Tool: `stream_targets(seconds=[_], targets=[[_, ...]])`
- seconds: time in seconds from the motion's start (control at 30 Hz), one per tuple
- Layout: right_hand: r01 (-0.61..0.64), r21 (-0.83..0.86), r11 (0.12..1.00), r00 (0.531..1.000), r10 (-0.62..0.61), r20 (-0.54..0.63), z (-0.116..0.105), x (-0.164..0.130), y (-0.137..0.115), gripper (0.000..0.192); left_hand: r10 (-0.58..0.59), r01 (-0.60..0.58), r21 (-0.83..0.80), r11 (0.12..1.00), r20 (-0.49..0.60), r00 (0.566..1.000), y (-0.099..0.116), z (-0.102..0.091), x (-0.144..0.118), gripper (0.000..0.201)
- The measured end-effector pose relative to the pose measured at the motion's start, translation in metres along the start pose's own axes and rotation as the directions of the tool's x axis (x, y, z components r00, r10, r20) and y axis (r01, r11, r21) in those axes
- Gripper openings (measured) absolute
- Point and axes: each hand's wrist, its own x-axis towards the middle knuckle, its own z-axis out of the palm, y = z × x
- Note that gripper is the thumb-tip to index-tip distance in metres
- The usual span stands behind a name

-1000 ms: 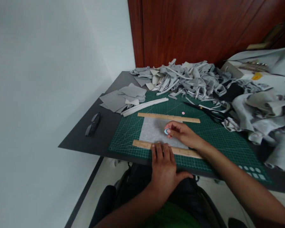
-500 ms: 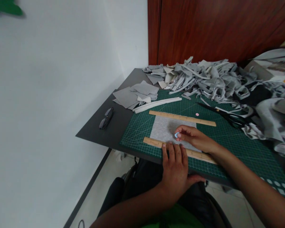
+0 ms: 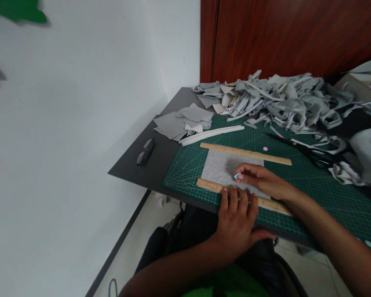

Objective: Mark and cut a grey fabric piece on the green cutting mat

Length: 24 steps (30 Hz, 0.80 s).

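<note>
A piece of light grey cloth (image 3: 218,163) lies flat on the green cutting mat (image 3: 185,165). One wooden ruler (image 3: 250,154) lies across its far edge, and a second wooden ruler (image 3: 210,185) along its near edge. My left hand (image 3: 236,222) rests at the mat's near edge, fingers spread and fingertips on the near ruler, thumb out to the right. Above the cloth, my right hand (image 3: 258,179) pinches a small light-blue disc of tailor's chalk (image 3: 237,175) between thumb and fingers. A pink disc (image 3: 265,149) lies on the mat beyond the far ruler.
Black scissors (image 3: 312,153) lie at the right beside a large heap of grey fabric scraps (image 3: 284,99). Flat grey cloth pieces (image 3: 173,123) and a folded white strip (image 3: 212,135) lie at the back left. Glasses (image 3: 146,152) sit on the dark table (image 3: 130,169) near the wall.
The view has shifted, so the scene sits farther right. My left hand and the near ruler have slid slightly right relative to the cloth. The chalk disc has tilted in my right hand.
</note>
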Motion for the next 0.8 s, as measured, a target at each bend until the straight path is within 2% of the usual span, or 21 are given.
stream_targets(seconds=[0.47, 0.8], targets=[[-0.034, 0.018, 0.999, 0.999, 0.033, 0.010, -0.0016, -0.0013, 0.0000, 0.043, 0.084, -0.083, 0.043, 0.996, -0.023, 0.996, -0.0019, -0.0003, 0.0006, 0.095], [-0.052, 0.055, 0.997, 0.999, 0.053, -0.005, 0.0000, -0.0024, -0.0029, 0.047, 0.029, -0.029, -0.016, 0.999, -0.014, 0.999, 0.0003, -0.0015, 0.0008, 0.092]])
